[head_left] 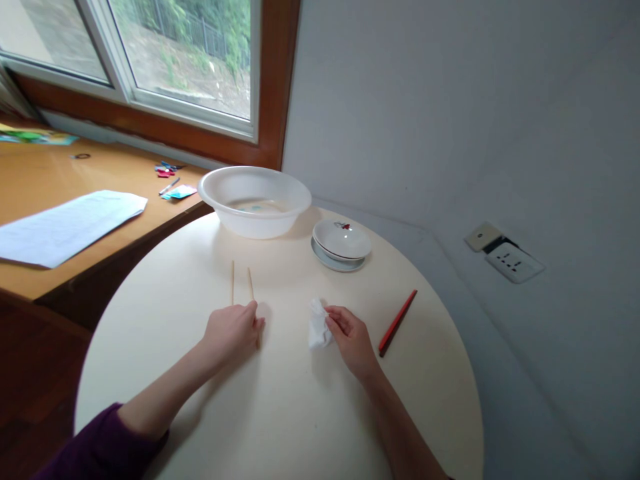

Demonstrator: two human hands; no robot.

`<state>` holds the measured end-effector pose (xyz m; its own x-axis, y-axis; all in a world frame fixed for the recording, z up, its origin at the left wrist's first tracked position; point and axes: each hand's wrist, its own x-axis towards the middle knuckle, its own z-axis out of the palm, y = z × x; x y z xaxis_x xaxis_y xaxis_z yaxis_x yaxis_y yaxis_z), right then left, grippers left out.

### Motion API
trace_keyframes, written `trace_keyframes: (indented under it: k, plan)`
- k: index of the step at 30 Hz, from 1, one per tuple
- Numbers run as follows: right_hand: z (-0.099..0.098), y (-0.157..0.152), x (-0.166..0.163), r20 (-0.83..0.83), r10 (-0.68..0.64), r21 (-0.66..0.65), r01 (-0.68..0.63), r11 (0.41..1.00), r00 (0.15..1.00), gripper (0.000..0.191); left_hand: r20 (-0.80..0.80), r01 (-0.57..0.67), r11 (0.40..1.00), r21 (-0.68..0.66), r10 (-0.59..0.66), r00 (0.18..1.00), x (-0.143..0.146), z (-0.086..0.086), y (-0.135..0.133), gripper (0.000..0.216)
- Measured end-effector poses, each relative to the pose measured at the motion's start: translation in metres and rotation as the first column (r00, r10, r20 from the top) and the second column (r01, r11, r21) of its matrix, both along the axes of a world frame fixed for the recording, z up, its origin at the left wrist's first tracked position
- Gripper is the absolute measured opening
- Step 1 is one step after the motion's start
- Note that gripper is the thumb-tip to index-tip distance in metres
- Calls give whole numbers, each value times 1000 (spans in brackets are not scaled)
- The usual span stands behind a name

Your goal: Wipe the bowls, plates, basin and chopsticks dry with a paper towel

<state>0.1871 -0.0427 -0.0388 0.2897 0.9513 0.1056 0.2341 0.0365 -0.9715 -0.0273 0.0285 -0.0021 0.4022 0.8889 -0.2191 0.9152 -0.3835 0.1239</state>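
My left hand (233, 331) is closed around a pair of pale wooden chopsticks (251, 283). Their two ends stick out beyond my knuckles, spread slightly apart, and a short piece shows below my thumb. To the right, my right hand (353, 339) pinches a crumpled white tissue (319, 327) between thumb and fingers, just over the tabletop. A red stick-like item, which looks like red chopsticks laid together (397, 323), lies slanted to the right of my right hand.
A large white plastic basin (265, 223) stands at the back of the round white table (280, 420). Stacked small dishes (345, 241) sit to its right. The wall (450, 120) borders the table's right side. A wooden desk (120, 163) with papers adjoins at left.
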Motion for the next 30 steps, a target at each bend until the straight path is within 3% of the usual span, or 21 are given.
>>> trace_keyframes:
  k: [11, 21, 30]
  plan:
    - [1, -3, -2, -108, 152, -103, -164, 981, 982, 52, -10, 66, 998, -10, -66, 998, 1, -4, -1, 25]
    - [0, -1, 2, -62, 33, -32, -35, 999, 998, 36, 23, 111, 993, -43, -110, 994, 5, 0, -2, 15]
    - [3, -1, 3, -71, -99, 48, 103, 994, 993, 26, 325, 111, 994, -19, -99, 940, 9, -8, -4, 6]
